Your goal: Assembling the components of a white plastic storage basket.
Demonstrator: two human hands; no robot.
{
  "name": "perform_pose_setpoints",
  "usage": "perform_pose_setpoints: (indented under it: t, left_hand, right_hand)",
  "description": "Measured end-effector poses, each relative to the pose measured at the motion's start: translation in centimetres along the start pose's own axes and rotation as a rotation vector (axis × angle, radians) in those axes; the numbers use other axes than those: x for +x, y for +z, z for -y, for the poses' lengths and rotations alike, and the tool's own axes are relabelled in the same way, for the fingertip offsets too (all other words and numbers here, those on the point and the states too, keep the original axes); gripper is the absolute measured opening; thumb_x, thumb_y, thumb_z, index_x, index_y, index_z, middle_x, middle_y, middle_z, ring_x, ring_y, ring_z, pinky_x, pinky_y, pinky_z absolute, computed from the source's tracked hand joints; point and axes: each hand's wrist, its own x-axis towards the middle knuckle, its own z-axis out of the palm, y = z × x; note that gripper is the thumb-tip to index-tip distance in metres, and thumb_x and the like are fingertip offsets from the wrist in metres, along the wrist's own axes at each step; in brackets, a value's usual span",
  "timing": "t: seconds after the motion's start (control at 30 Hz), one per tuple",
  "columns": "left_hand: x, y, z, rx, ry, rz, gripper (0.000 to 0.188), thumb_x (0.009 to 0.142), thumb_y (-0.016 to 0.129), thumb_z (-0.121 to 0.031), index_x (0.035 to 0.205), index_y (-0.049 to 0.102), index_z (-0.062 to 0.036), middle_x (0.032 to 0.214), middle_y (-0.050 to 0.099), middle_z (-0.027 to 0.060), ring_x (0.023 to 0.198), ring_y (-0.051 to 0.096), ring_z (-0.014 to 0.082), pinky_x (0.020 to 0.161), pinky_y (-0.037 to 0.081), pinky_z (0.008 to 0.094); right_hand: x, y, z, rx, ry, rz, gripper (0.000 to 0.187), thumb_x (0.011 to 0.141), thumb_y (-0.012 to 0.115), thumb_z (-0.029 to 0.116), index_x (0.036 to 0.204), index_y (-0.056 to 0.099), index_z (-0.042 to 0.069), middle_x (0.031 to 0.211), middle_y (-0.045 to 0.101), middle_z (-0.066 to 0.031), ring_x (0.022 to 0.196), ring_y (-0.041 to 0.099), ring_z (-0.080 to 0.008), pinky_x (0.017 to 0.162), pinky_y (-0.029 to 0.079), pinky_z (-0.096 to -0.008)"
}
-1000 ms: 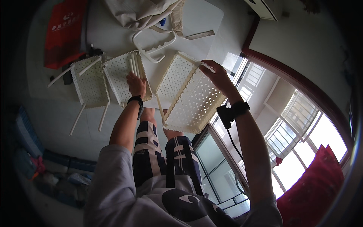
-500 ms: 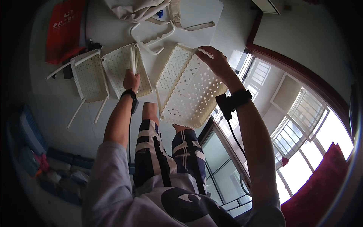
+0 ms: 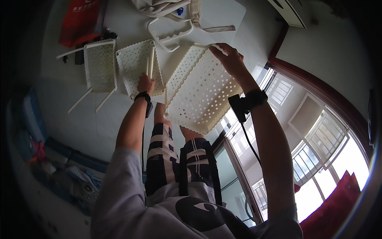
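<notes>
My right hand (image 3: 231, 63) is closed on the upper corner of a cream plastic basket (image 3: 213, 89) with star-shaped holes, holding it tilted in front of my legs. My left hand (image 3: 146, 84) grips several white rods (image 3: 150, 65), which point away from me. Behind those rods lies a second basket (image 3: 129, 59) of the same kind. Further left is a third basket (image 3: 100, 67) with white legs fitted at its corners. Past the held basket lies a white scalloped frame piece (image 3: 175, 38).
A beige cloth bag (image 3: 161, 7) with a strap and a small blue object (image 3: 180, 11) lie at the far side. A red bag (image 3: 80, 22) is at the far left. A glass sliding door (image 3: 238, 187) stands at my right, and clutter sits at the lower left.
The whole view has shifted, so the baskets sit further right and higher in it. Both hands keep their holds, and the held basket is turned slightly.
</notes>
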Motion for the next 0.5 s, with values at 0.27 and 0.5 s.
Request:
perform_pose_setpoints:
  t: [0.27,0.5]
  left_hand:
    - [0.4,1.9,-1.6,-0.299,0.011,-0.143,0.03,0.081,0.06,-0.021,0.094,0.049,0.0029,0.084,0.058,0.0246,0.08,0.059,0.0433,0.071,0.049,0.0473]
    - [-0.6,1.2,-6.2,-1.02,-0.081,0.084,0.031,0.083,0.064,-0.025,0.091,0.048,0.001,0.068,0.056,0.0135,0.055,0.058,0.0265,0.046,0.047,0.0367]
  right_hand:
    - [-0.4,-0.7,0.0,-0.081,-0.004,-0.024,0.059,0.086,0.05,0.059,0.118,0.06,0.011,0.114,0.063,-0.0106,0.114,0.052,-0.0244,0.104,0.02,-0.0364]
    - [-0.8,-1.1,-0.4,-0.076,0.004,-0.015,0.057,0.087,0.05,0.057,0.117,0.061,0.01,0.112,0.065,-0.0103,0.114,0.053,-0.0235,0.103,0.022,-0.0369]
